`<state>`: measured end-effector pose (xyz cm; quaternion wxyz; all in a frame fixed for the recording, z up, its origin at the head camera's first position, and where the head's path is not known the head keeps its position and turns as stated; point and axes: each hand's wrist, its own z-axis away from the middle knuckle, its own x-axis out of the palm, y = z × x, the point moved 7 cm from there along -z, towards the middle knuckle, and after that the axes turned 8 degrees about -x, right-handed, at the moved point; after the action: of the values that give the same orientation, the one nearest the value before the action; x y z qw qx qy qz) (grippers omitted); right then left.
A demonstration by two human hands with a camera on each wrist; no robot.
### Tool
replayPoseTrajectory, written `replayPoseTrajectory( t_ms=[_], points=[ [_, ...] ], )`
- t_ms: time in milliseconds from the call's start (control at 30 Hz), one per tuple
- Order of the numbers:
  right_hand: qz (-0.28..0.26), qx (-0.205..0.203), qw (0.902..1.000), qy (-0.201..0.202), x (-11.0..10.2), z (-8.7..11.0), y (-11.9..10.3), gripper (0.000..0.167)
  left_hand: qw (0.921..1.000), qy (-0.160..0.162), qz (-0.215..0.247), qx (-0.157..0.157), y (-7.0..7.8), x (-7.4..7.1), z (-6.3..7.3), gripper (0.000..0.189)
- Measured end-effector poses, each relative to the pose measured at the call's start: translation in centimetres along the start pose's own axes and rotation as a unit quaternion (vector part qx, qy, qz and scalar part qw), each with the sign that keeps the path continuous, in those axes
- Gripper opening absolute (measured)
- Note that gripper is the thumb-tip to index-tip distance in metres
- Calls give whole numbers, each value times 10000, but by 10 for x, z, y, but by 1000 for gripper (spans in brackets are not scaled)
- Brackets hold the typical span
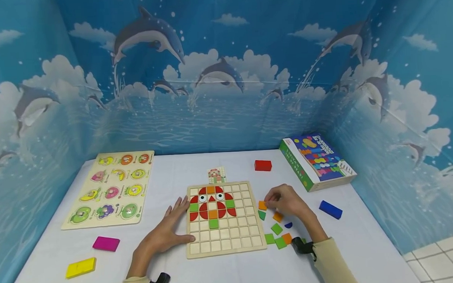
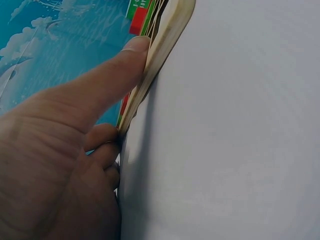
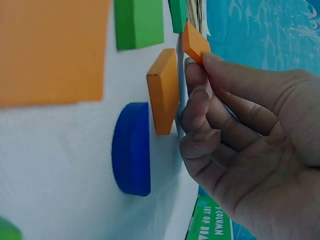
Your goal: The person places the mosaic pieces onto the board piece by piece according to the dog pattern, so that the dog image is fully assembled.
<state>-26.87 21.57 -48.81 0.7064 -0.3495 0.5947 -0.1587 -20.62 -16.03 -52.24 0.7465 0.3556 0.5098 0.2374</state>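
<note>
Pinching an orange tile (image 3: 194, 42) just right of the wooden grid board (image 1: 225, 245)

I hold the orange tile between the thumb and forefinger of my right hand (image 1: 286, 200), my other fingers curled beneath; whether it touches the tablecloth (image 1: 236, 274) I cannot tell. Near it lie a green quarter-round tile (image 1: 261, 215), a second orange tile (image 1: 278, 217), a blue half-round tile (image 1: 288, 225) and a green square tile (image 1: 276, 229). My left hand (image 1: 164, 233) is spread, its thumb and fingertips against the left edge of the board. Red, orange and green pieces fill its upper left cells, making a figure with two round eyes. Just above the board lies a picture card (image 1: 216, 175), with a red block (image 1: 263, 165) and a printed box (image 1: 318, 160) to its right; a fruit puzzle board (image 1: 101, 223) lies to my left
</note>
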Motion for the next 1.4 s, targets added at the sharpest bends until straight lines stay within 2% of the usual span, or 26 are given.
replayPoseTrajectory(
  t_ms=[167, 300, 500, 633, 767, 900, 1400],
  points=[
    [-156, -261, 9994, 185, -4, -1, -7, 5, 10000, 25, -36, 64, 2, -1, -3, 115],
    [-428, -635, 9971, 11, 5, 0, -23, 7, 10000, 11, -61, 36, 2, 0, -2, 115],
    [-741, -1153, 9901, -308, 34, 2, -55, 3, 10000, 41, -57, 24, -1, 1, 0, 115],
    [-868, -1255, 9871, -485, 58, 3, -71, 3, 10000, -8, -15, 31, -2, 4, 1, 115],
    [-842, -1491, 9833, -613, 75, 3, -84, 3, 10000, 0, -8, 6, -3, 5, 1, 115],
    [-689, -1720, 9809, -586, 83, 0, -96, 3, 10000, 69, -24, 0, -4, 3, 1, 115],
    [-401, -1727, 9833, -420, 89, -6, -110, 6, 10000, 70, -46, -36, -2, 1, 0, 115]
  ],
)
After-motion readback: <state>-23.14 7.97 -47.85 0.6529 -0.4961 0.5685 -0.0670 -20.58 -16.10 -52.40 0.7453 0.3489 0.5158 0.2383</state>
